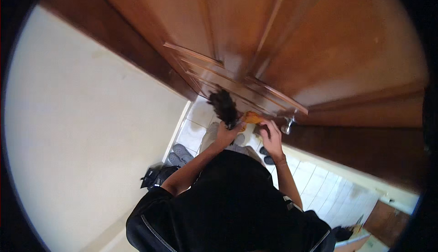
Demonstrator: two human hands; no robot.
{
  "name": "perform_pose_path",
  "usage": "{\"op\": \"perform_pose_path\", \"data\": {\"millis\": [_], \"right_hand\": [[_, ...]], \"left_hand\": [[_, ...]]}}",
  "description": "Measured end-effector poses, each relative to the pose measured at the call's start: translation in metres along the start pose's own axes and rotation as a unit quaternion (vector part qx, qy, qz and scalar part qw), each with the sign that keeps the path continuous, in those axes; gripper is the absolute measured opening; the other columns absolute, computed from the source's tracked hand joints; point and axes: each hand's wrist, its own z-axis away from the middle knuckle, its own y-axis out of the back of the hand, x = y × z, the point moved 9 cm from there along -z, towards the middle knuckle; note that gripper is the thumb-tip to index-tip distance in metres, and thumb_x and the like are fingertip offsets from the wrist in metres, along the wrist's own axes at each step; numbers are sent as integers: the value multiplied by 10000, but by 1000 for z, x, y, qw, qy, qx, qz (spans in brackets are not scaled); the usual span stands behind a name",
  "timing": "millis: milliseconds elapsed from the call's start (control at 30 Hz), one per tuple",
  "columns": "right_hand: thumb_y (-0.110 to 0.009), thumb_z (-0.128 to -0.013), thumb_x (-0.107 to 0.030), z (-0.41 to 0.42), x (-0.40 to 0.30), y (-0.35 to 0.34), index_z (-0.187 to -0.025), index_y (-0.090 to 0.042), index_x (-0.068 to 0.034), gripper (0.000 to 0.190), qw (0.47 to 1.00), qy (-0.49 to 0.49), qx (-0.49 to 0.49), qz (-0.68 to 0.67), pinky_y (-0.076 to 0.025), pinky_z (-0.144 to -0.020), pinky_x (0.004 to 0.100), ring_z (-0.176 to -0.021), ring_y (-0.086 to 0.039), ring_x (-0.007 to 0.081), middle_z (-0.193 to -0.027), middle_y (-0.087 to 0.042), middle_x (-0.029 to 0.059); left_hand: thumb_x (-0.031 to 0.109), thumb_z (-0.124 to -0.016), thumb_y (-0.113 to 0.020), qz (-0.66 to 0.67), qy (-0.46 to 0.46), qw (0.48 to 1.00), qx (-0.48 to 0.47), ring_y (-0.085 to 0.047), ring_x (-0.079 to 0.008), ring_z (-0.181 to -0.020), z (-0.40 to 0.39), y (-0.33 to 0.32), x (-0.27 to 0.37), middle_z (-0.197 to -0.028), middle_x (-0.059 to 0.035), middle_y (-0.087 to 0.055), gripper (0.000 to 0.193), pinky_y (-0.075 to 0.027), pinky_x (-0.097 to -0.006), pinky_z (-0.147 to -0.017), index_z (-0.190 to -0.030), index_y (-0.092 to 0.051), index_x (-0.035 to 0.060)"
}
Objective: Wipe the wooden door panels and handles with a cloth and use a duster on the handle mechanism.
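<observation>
My left hand grips a dark, bushy duster, probably of feathers, whose head points up and away from me. An orange cloth spans the space between my hands, and part of it hangs by my left fingers. The fingertips of my right hand pinch the cloth's right end. Both hands are in front of my waist, close to a brown panelled wooden door. The duster's handle is mostly hidden by my left hand.
A metal door knob is just right of my right hand. A pale wall rises on the left. Grey clogs, a black bag and dark footwear lie on the tiled floor. Furniture stands at lower right.
</observation>
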Motion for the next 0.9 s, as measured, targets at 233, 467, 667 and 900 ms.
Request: {"op": "perform_pose_path", "data": {"millis": [233, 467, 667, 900], "right_hand": [[-601, -1065, -176, 23, 31, -16, -1228, -584, -23, 224, 931, -174, 65, -314, -459, -841, 251, -929, -537, 56, -1042, -620, -2], [-451, -1102, -129, 75, 59, 12, -1302, -487, -58, 215, 870, -236, 192, -388, -495, -903, 273, -986, -578, 120, -1135, -597, 35], [-536, -962, -61, 144, 94, -49, -1377, -521, 1, 420, 933, -254, -47, -251, -477, -986, 312, -1112, -580, 176, -1247, -590, 65], [-667, -938, -68, 130, 86, -23, -1342, -581, 17, 422, 851, -244, 205, -417, -497, -1040, 338, -1162, -622, 202, -1266, -658, 85]], "left_hand": [[204, -911, -801, -67, 45, 980, -184, -668, -196, -1054, 2, -52, 15, -1147, -111, -723, 448, -527, -349, -946, -1254, -639, -35], [199, -1038, -592, -155, -73, 951, -257, -623, -305, -1175, 29, -74, 47, -1294, -225, -614, 520, -475, -410, -1027, -1443, -359, -31], [172, -1008, -637, -97, -61, 915, -386, -612, -330, -1100, 53, -117, 29, -1195, -208, -617, 356, -467, -424, -994, -1278, -532, -34], [153, -944, -737, -89, -221, 923, -301, -525, -319, -1261, 54, -122, 55, -1321, -165, -557, 212, -414, -414, -1086, -1076, -671, 1]]}}
